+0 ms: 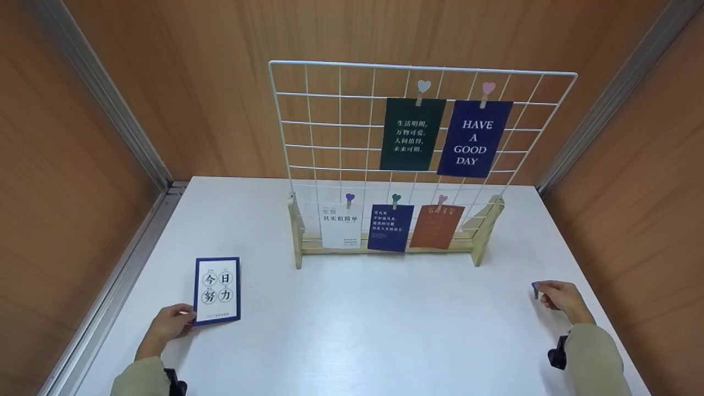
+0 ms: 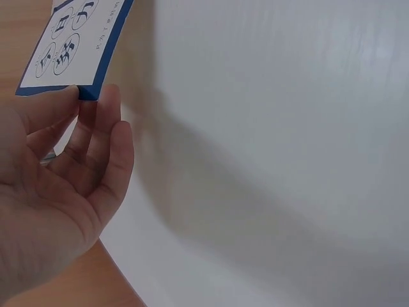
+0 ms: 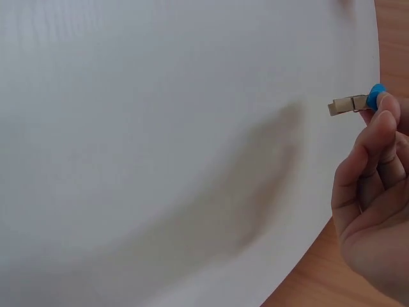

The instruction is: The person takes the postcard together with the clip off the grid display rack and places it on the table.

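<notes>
At the left of the table, my left hand (image 1: 169,323) pinches the lower left corner of a white card with a blue border (image 1: 218,290), printed with circled characters. In the left wrist view the thumb lies on the card's face (image 2: 70,61), the fingers behind it. Over on the right side, my right hand (image 1: 564,300) holds a small wooden clothespin (image 1: 536,293). The right wrist view shows the clothespin (image 3: 348,104) pinched at its blue decorated end between thumb and fingers, its tip pointing away from the hand.
A white wire grid (image 1: 324,122) stands in a wooden base (image 1: 388,250). Heart clothespins hold a green card (image 1: 412,159), a "HAVE A GOOD DAY" card (image 1: 470,148) and several lower cards, among them an orange one (image 1: 437,234). Wooden walls (image 1: 220,110) enclose the white table (image 1: 352,324).
</notes>
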### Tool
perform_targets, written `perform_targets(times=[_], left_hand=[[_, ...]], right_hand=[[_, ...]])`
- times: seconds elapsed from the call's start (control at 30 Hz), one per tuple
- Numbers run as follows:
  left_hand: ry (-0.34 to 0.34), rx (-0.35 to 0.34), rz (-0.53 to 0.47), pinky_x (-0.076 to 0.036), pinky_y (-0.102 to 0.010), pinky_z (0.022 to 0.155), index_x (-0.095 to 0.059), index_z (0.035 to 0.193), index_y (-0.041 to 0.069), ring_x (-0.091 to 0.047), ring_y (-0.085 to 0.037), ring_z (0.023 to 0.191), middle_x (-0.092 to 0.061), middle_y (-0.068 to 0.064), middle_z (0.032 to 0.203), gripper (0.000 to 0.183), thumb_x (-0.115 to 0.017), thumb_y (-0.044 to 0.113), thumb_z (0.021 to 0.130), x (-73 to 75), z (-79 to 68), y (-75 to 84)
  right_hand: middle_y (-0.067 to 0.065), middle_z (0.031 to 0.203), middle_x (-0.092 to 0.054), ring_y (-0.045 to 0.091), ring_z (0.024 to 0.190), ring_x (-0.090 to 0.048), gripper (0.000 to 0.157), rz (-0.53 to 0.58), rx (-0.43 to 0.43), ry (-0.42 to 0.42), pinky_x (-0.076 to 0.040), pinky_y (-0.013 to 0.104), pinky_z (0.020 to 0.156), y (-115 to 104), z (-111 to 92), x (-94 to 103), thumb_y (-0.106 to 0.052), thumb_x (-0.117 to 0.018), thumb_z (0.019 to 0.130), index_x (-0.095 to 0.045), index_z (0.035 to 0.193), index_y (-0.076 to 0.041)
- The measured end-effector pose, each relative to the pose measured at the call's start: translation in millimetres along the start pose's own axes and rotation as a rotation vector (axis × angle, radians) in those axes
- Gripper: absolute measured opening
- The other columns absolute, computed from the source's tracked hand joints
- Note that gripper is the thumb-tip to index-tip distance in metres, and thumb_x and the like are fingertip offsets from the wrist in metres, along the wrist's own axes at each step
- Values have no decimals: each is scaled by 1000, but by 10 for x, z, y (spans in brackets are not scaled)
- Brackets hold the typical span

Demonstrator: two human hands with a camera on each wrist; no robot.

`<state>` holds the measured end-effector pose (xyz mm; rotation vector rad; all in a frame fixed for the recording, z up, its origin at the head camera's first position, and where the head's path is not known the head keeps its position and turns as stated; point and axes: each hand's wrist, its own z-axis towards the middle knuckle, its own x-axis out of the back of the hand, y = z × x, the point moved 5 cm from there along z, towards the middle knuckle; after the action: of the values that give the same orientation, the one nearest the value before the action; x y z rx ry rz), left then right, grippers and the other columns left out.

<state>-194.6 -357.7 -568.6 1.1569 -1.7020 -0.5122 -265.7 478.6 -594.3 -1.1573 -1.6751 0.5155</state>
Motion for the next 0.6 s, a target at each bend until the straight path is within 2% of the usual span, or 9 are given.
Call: perform_targets(times=[0.2,0.43,0.6], left_hand=[[8,14,-7,-48,-31,64,-41,110,-18,-56,-17,69,-55,-14,82,32,-46,5,87,-11,15,-50],[23,26,14,-48,-29,63,-39,112,-19,-56,-18,69,-55,-17,82,35,-44,7,89,-10,19,-70],[45,43,40,-48,-27,61,-40,111,-18,-56,-17,68,-53,-18,83,35,-44,7,88,6,47,-107]], right_hand=[[1,68,-54,12,61,-51,44,9,7,2,-46,28,59,-145,-237,-111,-24,-52,89,-47,115,12],[1,66,-55,11,59,-51,37,-9,47,30,-45,25,55,-113,-256,-145,-18,-47,90,-50,109,13],[2,68,-56,12,61,-51,37,1,6,31,-45,25,57,-34,-243,-150,-17,-46,91,-49,111,14]])
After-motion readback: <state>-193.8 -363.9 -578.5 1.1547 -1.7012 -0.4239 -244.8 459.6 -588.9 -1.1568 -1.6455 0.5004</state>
